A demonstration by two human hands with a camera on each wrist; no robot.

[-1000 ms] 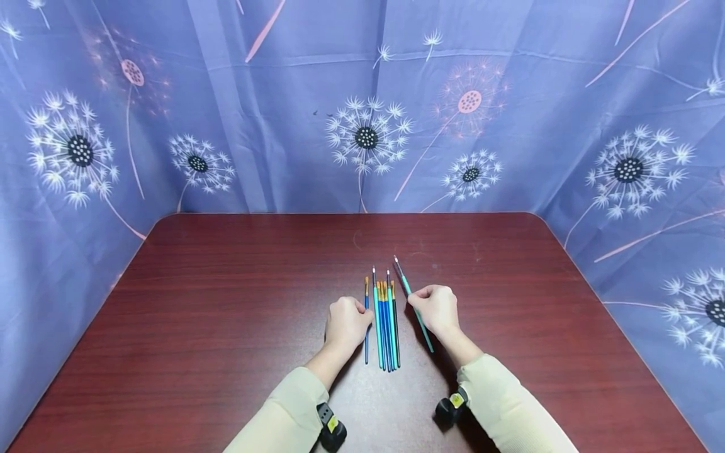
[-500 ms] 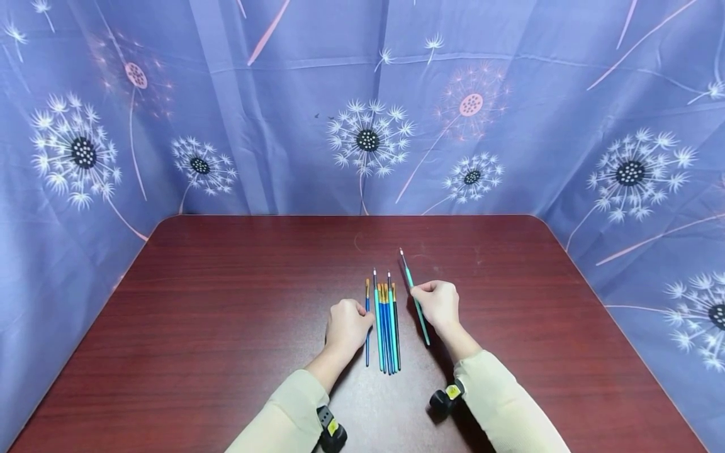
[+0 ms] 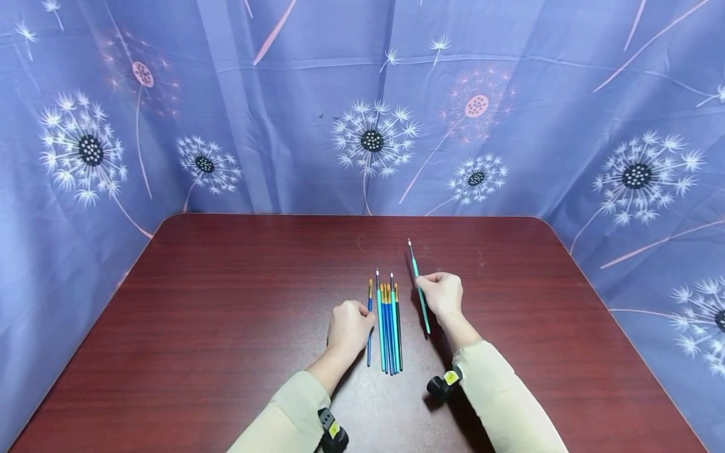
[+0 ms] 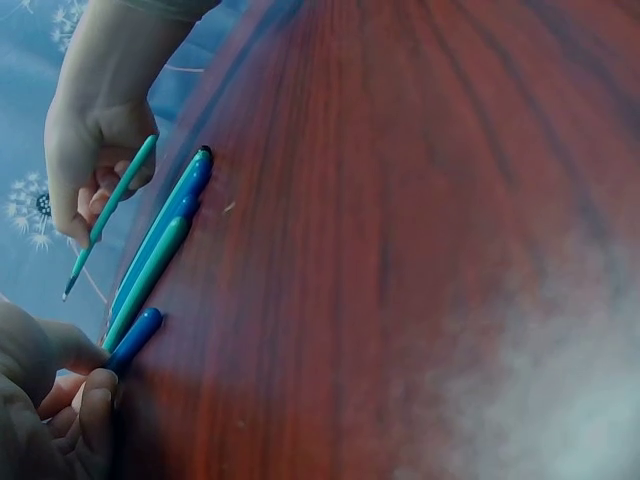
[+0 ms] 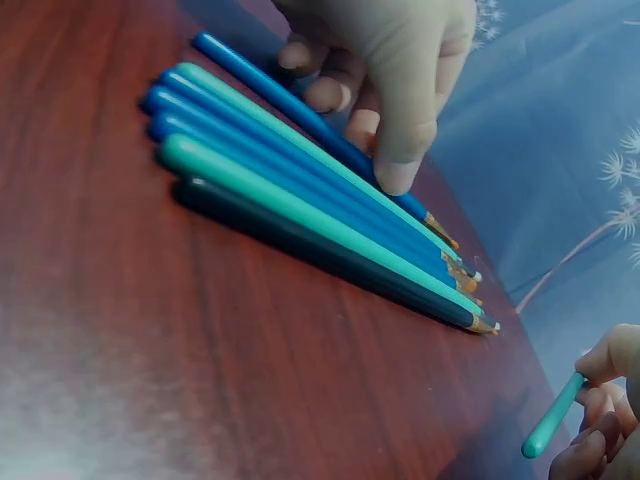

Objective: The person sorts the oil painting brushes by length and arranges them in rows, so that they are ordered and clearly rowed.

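Note:
My left hand (image 3: 349, 327) pinches a blue paintbrush (image 3: 369, 357) between thumb and fingers, just left of the row of paintbrushes (image 3: 389, 336). In the right wrist view this blue paintbrush (image 5: 290, 98) lies along the row's edge, its bristles pointing away. Farther right, my right hand (image 3: 444, 294) pinches a teal paintbrush (image 3: 424, 314) by the handle, with its pale tip pointing away. Both wrist views show this teal paintbrush (image 4: 120, 190) raised off the tabletop. The row holds several blue and teal brushes side by side, with a black paintbrush (image 5: 320, 250) at its right edge.
A dark red wood-grain table (image 3: 226, 302) carries the brushes. Behind it and along both sides hangs a blue curtain (image 3: 300, 145) printed with dandelions. A black wrist camera (image 3: 334, 437) sits at the left cuff, and another camera (image 3: 440, 387) at the right.
My right hand has moved away from me with the teal paintbrush, which now points more straight ahead. The left hand keeps its pinch on the blue paintbrush. The head view has shifted slightly.

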